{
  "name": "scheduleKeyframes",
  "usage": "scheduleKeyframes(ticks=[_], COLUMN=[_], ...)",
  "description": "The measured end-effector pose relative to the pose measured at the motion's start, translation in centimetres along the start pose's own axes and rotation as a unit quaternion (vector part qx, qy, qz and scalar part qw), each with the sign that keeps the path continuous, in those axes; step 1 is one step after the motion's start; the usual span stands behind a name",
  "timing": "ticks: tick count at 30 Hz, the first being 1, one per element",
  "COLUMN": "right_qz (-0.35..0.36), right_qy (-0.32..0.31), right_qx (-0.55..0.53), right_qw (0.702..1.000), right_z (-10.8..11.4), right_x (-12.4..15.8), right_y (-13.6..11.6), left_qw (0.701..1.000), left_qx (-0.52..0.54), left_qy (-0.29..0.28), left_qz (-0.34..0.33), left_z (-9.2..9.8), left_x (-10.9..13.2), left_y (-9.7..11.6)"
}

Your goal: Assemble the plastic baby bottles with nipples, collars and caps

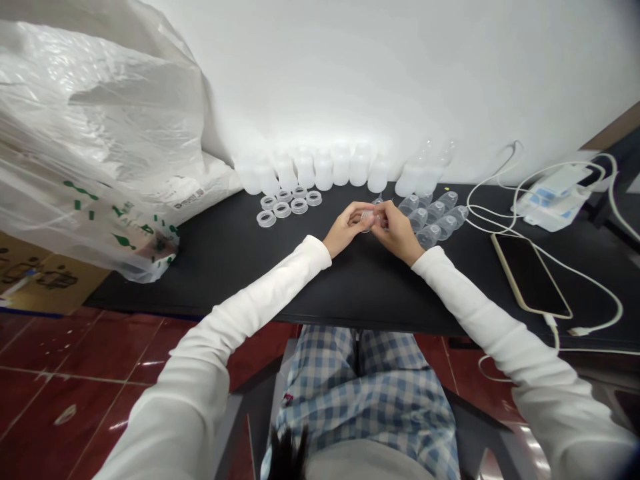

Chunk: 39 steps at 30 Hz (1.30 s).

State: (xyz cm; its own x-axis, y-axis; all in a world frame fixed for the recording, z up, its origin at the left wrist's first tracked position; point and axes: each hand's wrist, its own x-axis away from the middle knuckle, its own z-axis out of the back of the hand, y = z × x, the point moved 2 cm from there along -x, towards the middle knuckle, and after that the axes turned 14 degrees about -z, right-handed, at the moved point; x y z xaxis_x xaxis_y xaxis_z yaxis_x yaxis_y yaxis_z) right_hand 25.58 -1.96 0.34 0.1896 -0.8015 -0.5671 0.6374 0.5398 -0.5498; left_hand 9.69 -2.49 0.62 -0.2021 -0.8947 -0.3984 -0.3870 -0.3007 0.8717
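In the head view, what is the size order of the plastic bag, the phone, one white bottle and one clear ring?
Plastic bag, phone, white bottle, clear ring; the phone's nearness makes its rank less sure.

- L sleeve (255,310): white, long, plain knit look, snug at wrist
- R sleeve (483,313): same white, same snug cuff, no visible markings
- L hand (345,230) & R hand (397,233): bare, no gloves
- Lap: blue/white check cloth (365,393), w/ small red tag (287,399) at edge
- Pale grey top (365,463) at bottom edge of view
- Dark hair strands (287,457) hanging in front of cam, blurred
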Motion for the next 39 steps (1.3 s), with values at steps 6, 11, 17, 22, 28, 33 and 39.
scheduleKeyframes(ticks=[6,11,17,22,28,33,39], right_qz=[-0.012,0.044,0.149,0.183,0.157,0.008,-0.028], right_qy=[0.031,0.045,0.003,-0.020,-0.007,0.009,-0.035], right_qx=[-0.001,0.033,0.120,0.163,0.201,0.281,0.344], right_qw=[0.999,0.997,0.982,0.969,0.967,0.960,0.938], right_z=[0.0,0.4,1.1,1.0,2.4,4.8,5.5], right_x=[0.0,-0.2,-0.5,-0.4,-0.9,-1.8,-2.1], right_y=[-0.1,-0.3,-0.8,-1.2,-0.1,1.4,1.6], left_qw=[0.999,0.998,0.978,0.963,0.980,0.967,0.934], left_qx=[-0.028,-0.041,-0.194,-0.248,-0.195,-0.224,-0.335], left_qy=[0.008,0.007,-0.015,-0.012,0.032,0.124,0.125], left_qz=[-0.026,-0.043,-0.080,-0.107,-0.038,0.014,0.007], left_z=[-0.2,-0.2,0.2,0.4,1.7,3.8,4.9], left_x=[-0.1,0.0,0.3,0.5,-0.4,-1.5,-1.9], left_y=[0.5,0.4,0.1,0.6,-0.1,-1.2,-1.6])
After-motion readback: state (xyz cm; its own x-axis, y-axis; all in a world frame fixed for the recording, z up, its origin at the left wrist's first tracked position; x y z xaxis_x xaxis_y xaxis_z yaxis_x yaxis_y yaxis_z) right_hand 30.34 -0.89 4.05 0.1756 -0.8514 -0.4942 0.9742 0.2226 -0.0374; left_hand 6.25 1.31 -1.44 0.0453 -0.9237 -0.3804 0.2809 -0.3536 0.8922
